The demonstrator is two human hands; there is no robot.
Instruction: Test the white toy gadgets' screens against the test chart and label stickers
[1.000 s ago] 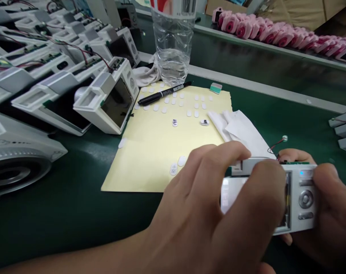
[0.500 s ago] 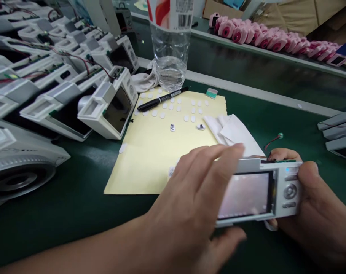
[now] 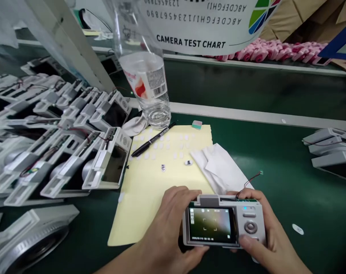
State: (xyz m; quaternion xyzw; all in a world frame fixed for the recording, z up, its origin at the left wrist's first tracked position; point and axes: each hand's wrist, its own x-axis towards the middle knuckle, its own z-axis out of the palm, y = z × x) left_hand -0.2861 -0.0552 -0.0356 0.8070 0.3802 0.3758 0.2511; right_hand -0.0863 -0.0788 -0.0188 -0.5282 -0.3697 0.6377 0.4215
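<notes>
My left hand (image 3: 167,224) and right hand (image 3: 268,232) curl firmly around the ends of the light, stiff camera (image 3: 224,224), the safest hold, away from the fragile bare circuit board (image 3: 238,199) on top.

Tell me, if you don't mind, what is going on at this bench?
A person holds a white camera in both hands, the left hand and right hand at its sides. Its screen is lit and shows framing marks. A camera test chart fills the top of the view. More cameras lie in rows to the left, beside a yellow sheet dotted with white pads.
</notes>
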